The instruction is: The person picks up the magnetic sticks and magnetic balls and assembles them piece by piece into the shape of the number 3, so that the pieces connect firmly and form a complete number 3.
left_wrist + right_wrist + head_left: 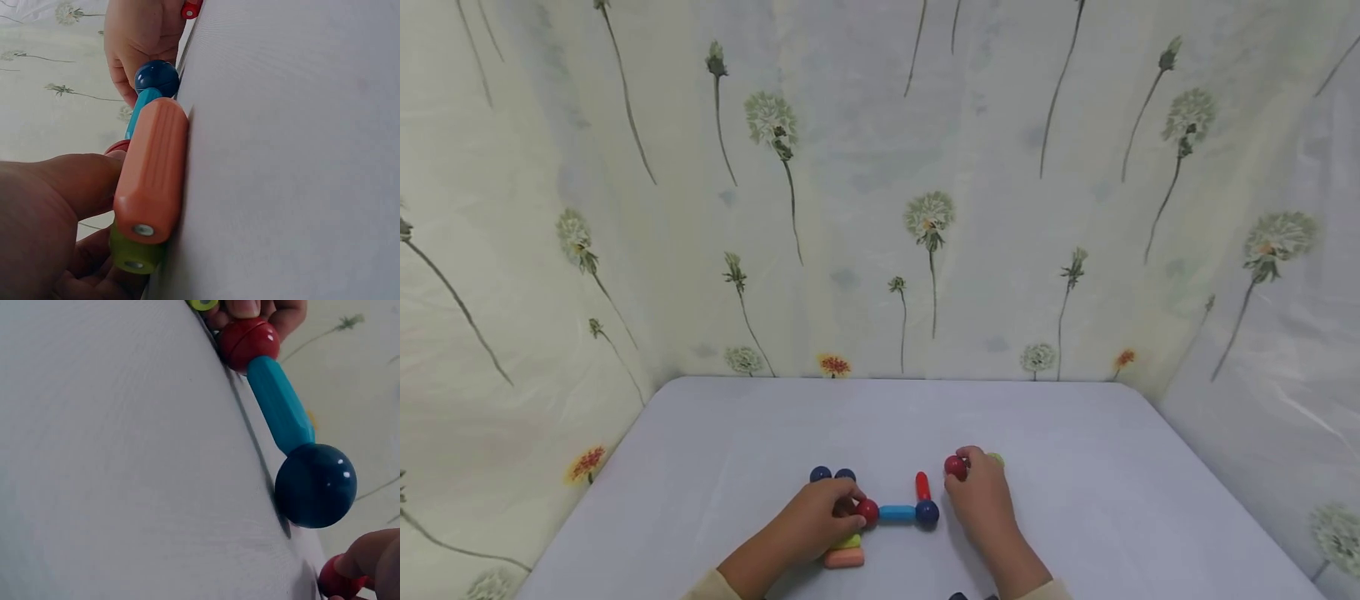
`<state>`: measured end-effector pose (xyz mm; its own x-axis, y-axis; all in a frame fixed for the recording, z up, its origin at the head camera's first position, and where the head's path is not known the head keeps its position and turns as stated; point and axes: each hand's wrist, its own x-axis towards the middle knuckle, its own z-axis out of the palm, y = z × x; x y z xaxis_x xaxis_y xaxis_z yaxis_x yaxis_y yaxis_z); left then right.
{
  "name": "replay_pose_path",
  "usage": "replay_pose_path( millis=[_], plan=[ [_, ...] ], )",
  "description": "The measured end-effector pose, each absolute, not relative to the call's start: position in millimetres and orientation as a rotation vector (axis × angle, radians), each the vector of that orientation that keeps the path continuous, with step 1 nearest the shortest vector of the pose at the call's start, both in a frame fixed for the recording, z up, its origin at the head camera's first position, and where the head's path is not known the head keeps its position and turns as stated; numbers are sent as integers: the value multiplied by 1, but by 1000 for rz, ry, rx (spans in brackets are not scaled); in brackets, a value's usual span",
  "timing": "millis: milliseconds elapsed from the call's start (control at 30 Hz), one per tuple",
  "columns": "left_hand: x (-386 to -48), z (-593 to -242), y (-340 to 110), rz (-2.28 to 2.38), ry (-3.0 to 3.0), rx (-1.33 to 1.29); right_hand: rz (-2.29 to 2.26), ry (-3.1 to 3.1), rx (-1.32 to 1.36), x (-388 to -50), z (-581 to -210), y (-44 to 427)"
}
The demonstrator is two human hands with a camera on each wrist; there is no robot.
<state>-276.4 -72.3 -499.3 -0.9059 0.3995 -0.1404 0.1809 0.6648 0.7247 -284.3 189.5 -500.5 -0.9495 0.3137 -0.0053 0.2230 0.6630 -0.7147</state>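
Here, one red ball [869, 512] fingertip-held in left grip [818, 521]; another red ball [954, 467] fingertip-held in right grip [983, 500]

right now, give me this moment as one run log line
left hand: pinches red ball | light-blue rod: touches that ball and navy ball | right hand: pinches second red ball

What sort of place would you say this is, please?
Perhaps a screened-off tabletop play or recording corner; the wider room is not visible. A pale table stands before a dandelion-print backdrop, and toy-like pieces lie on it, such as a light blue rod and a dark blue ball.
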Motion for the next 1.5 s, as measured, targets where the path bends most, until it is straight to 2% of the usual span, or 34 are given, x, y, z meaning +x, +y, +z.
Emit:
replay_pose_path(
  millis=[633, 933, 1133, 1500],
  plan=[
    [-275, -497, -71, 1047, 2628, 443, 1240, -2752, -317, -285, -507, 192],
    [-269, -478, -64, 895, 2753, 464, 1244, -2766, -285, -282, -502, 189],
    [-264, -462, -50, 802, 2779, 512, 1210, -2777, -242, -284, -503, 192],
    [-272, -461, -18, 557, 2819, 606, 1206, -2777, -205, -281, -505, 192]
  ],
)
